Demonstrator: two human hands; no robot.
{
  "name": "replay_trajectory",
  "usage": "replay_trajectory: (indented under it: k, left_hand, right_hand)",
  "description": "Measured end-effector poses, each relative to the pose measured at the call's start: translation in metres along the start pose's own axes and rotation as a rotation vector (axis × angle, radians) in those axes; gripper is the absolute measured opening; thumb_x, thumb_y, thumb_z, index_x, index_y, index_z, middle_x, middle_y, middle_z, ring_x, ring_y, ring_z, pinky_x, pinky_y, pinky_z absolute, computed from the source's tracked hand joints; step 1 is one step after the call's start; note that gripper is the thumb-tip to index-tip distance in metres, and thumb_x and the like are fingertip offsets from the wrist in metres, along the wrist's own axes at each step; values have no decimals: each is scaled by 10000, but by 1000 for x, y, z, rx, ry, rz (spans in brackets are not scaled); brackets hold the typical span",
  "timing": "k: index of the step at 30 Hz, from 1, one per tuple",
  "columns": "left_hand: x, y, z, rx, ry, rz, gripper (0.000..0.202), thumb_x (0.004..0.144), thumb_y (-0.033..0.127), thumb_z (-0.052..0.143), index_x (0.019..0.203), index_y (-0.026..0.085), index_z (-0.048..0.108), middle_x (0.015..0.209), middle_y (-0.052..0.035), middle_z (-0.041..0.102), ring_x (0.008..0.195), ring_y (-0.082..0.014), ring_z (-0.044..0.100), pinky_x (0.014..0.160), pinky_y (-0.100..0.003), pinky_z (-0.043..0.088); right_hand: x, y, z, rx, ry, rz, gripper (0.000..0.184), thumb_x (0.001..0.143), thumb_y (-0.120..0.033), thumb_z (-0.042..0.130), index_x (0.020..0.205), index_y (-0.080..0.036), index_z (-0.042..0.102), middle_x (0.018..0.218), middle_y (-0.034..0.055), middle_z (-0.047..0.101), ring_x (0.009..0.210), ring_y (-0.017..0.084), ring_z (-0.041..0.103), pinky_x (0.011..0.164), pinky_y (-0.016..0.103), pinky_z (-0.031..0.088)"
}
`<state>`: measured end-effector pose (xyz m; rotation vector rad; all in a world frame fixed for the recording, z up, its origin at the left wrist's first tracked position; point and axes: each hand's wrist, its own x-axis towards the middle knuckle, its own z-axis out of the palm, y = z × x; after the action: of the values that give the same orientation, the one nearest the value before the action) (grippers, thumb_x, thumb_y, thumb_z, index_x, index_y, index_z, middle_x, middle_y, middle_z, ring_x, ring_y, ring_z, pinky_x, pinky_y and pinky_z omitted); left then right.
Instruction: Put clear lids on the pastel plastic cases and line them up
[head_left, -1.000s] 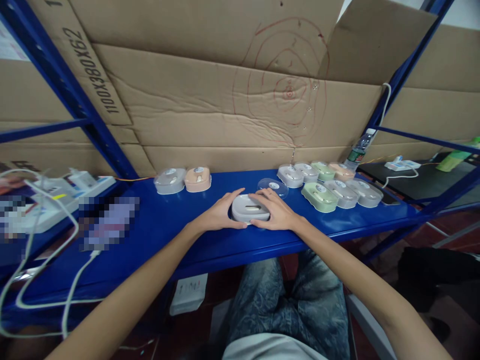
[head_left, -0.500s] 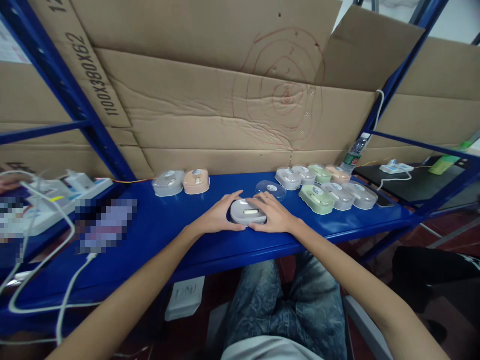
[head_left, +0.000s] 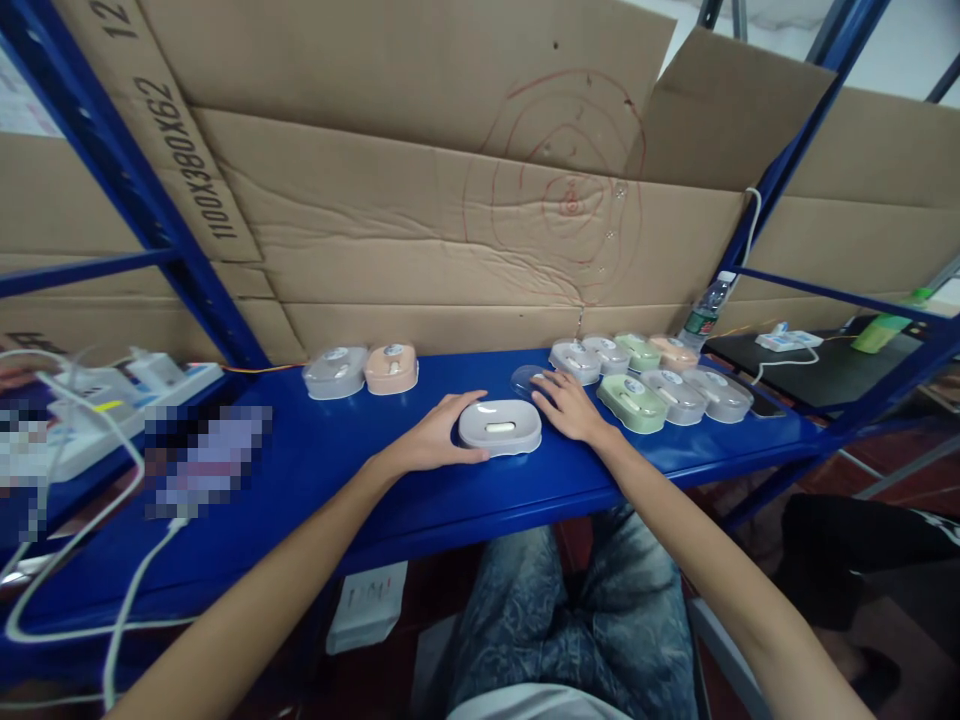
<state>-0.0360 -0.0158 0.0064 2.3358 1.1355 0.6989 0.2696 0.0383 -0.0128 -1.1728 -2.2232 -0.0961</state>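
Note:
A grey oval plastic box (head_left: 500, 440), with a small cream-white bar in the middle of its top, sits on the blue shelf. My left hand (head_left: 441, 436) grips its left end, thumb along the near side and fingers around the far side. Just behind and right of the box lies a clear plastic lid (head_left: 524, 381). Over that lid's right part, my right hand (head_left: 568, 404) reaches with fingers stretched out and apart. Its fingertips cover the middle of the lid; whether they press on it I cannot tell.
Several lidded boxes, including a green one (head_left: 634, 404), stand on the right, with a water bottle (head_left: 703, 312) behind. A grey box (head_left: 335, 374) and a peach box (head_left: 391, 370) stand back left. White cables and a power strip (head_left: 180, 385) lie left. Cardboard (head_left: 360, 200) backs the shelf.
My right hand has let go of the grey box and moved right and back onto the clear lid. My left hand keeps its hold on the box.

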Motion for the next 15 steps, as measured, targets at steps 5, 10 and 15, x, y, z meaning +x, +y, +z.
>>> replay_trajectory:
  k: [5, 10, 15]
  left_hand:
    - [2, -7, -4, 30, 13, -5, 1004, 751, 531, 834, 1605, 243, 392, 1593, -149, 474, 1459, -394, 444, 1241, -564, 333]
    - [3, -9, -3, -4, 3, -32, 1071, 745, 587, 846, 1626, 227, 354, 1572, -176, 489, 1471, -402, 440, 1237, -576, 327]
    - [5, -9, 2, -162, -35, -36, 1192, 703, 567, 900, 1659, 240, 267, 1564, -182, 517, 1478, -388, 466, 1238, -578, 319]
  right_hand:
    - [-6, 6, 4, -142, 22, 115, 457, 918, -564, 689, 1206, -210, 674, 1266, 182, 651, 1249, 393, 570, 1056, 626, 466]
    - [-7, -3, -4, -13, 20, 181, 492, 927, -538, 690, 1311, -234, 649, 1244, 160, 680, 1186, 381, 626, 1013, 622, 493]
    - [-3, -29, -13, 403, 177, -29, 495, 952, -565, 682, 1331, -249, 651, 1261, 105, 700, 1160, 278, 659, 1038, 485, 533]
